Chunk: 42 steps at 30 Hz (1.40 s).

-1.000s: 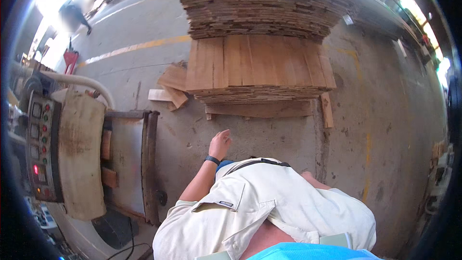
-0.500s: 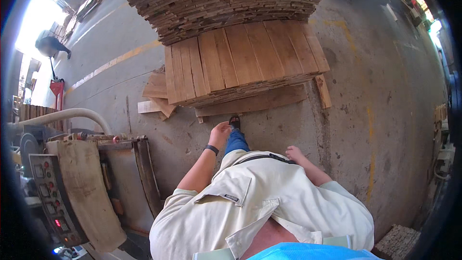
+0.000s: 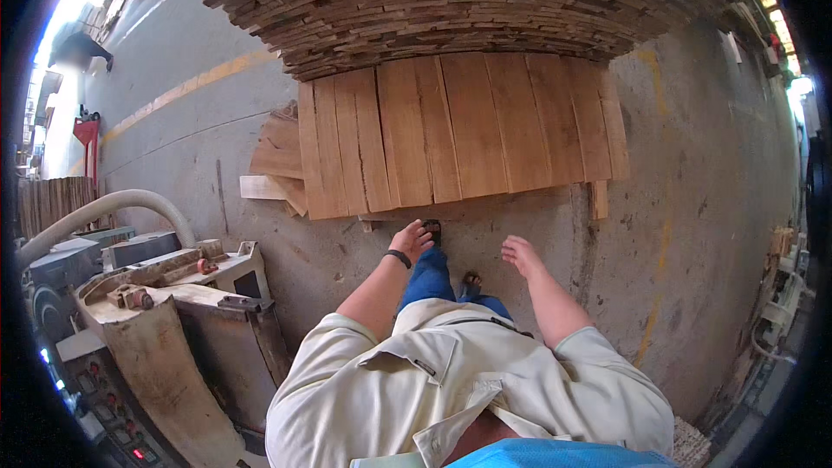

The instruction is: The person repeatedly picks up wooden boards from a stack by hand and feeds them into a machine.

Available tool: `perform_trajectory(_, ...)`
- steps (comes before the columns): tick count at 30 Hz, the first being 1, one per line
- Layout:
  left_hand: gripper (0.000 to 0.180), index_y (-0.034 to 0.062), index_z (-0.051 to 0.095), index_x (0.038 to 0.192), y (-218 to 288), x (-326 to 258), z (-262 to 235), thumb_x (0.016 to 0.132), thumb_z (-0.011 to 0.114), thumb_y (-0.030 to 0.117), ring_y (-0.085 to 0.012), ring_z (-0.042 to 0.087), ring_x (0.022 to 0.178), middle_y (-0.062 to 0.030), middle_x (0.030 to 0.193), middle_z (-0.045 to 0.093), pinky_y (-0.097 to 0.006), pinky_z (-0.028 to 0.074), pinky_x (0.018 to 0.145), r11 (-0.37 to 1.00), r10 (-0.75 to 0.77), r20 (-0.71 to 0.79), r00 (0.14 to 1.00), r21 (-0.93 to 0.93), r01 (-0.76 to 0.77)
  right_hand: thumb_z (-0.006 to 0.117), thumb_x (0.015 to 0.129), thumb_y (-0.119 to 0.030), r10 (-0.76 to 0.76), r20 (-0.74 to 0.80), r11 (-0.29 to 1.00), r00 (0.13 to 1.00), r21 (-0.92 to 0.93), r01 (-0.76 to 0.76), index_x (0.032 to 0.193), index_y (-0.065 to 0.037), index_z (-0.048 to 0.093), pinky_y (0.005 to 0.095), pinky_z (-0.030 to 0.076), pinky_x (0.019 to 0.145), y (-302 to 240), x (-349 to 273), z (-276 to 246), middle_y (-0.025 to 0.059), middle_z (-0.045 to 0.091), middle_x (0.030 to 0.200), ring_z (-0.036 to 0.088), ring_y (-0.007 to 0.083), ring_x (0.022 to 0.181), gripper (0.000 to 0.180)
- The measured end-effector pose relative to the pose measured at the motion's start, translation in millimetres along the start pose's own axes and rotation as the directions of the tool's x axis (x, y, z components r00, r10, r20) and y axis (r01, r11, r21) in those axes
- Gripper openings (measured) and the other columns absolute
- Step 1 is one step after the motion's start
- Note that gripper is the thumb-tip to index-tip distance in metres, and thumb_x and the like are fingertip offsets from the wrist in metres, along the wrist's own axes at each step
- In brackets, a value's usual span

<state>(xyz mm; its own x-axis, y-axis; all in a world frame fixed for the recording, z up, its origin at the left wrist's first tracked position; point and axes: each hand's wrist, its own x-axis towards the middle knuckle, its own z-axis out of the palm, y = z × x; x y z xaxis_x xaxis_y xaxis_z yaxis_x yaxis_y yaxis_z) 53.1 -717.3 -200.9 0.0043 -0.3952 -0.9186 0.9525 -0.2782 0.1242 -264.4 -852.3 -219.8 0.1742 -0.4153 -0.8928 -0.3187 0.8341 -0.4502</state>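
My left hand [image 3: 412, 238] hangs in front of me with fingers loosely apart and holds nothing; a dark band sits on its wrist. My right hand [image 3: 520, 253] is also empty, fingers relaxed. Both hover just short of the near edge of a low stack of flat wooden planks [image 3: 451, 134] lying side by side on the concrete floor [image 3: 693, 208]. Behind that stack rises a tall pile of thin wooden boards [image 3: 468, 0]. My legs in blue trousers [image 3: 429, 273] show between the hands.
A woodworking machine [image 3: 165, 321] with a grey hose [image 3: 95, 212] and a button panel stands at my left. Loose offcuts [image 3: 273, 165] lie left of the planks. A yellow floor line [image 3: 186, 91] runs at the back left. Clutter lines the right wall.
I have walked from the machine toward the plank stack, which now fills the view ahead. My right hand has come into sight and both hands are now near the planks' front edge.
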Motion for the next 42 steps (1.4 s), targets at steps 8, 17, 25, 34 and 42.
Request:
perform_trajectory(8,0.084,0.0019,0.004,0.146,19.5,93.1,30.6,0.089,0.06,0.028,-0.0401,0.021,0.138,-0.0198,0.153,0.006,-0.052,0.034,0.106,0.938,-0.002,0.078,0.997,-0.345,0.029,0.065,0.084,-0.021,0.074,0.039,0.916,0.996,0.393,-0.083,0.14,0.001,0.028,0.044,0.042,0.099,-69.5,78.1,68.5,0.0205,0.034,0.142,0.04,0.034,0.127,0.071)
perform_trajectory(17,0.084,-0.0016,0.01,0.142,30.8,79.8,45.4,0.084,0.065,0.025,-0.0396,0.022,0.136,-0.0236,0.147,0.018,-0.054,0.025,0.11,0.855,-0.039,-0.075,0.996,-0.518,-0.006,0.067,0.078,-0.021,0.129,-0.058,0.715,0.99,0.697,-0.053,0.143,0.004,0.01,0.0465,0.024,0.112,-107.0,92.5,117.5,0.0194,0.008,0.152,0.016,0.0345,0.14,0.09)
perform_trajectory(25,0.035,0.0047,0.054,0.103,25.3,44.7,33.6,0.083,0.068,0.03,-0.0301,0.06,0.093,-0.0145,0.088,0.06,-0.047,0.051,0.088,0.912,0.149,0.03,0.988,-0.391,-0.126,0.069,0.079,-0.022,0.065,-0.044,0.615,0.997,0.788,-0.005,0.11,-0.005,0.051,0.0402,0.044,0.091,-99.9,74.0,114.6,0.0096,0.055,0.109,0.052,0.0239,0.104,0.039)
perform_trajectory(34,0.013,0.0089,0.059,0.091,71.2,-27.8,52.4,0.086,0.064,0.02,-0.0225,0.06,0.086,-0.0054,0.087,0.058,-0.043,0.054,0.084,0.929,0.246,0.123,0.961,-0.311,-0.198,0.072,0.081,-0.024,-0.23,0.166,0.768,0.959,0.637,0.074,0.099,-0.014,0.058,0.0316,0.051,0.057,-163.0,-4.1,128.6,0.0014,0.062,0.084,0.058,0.0166,0.069,0.025)
perform_trajectory(42,0.012,0.0093,0.06,0.089,31.9,-94.9,4.3,0.089,0.059,0.022,-0.0165,0.061,0.082,-0.0026,0.082,0.06,-0.042,0.058,0.075,0.917,0.353,0.123,0.927,-0.241,-0.317,0.069,0.082,-0.023,-0.161,0.301,0.793,0.94,0.607,-0.058,0.114,-0.012,0.053,0.0373,0.053,0.079,-73.2,-41.9,63.0,0.0054,0.059,0.106,0.058,0.0209,0.093,0.038)
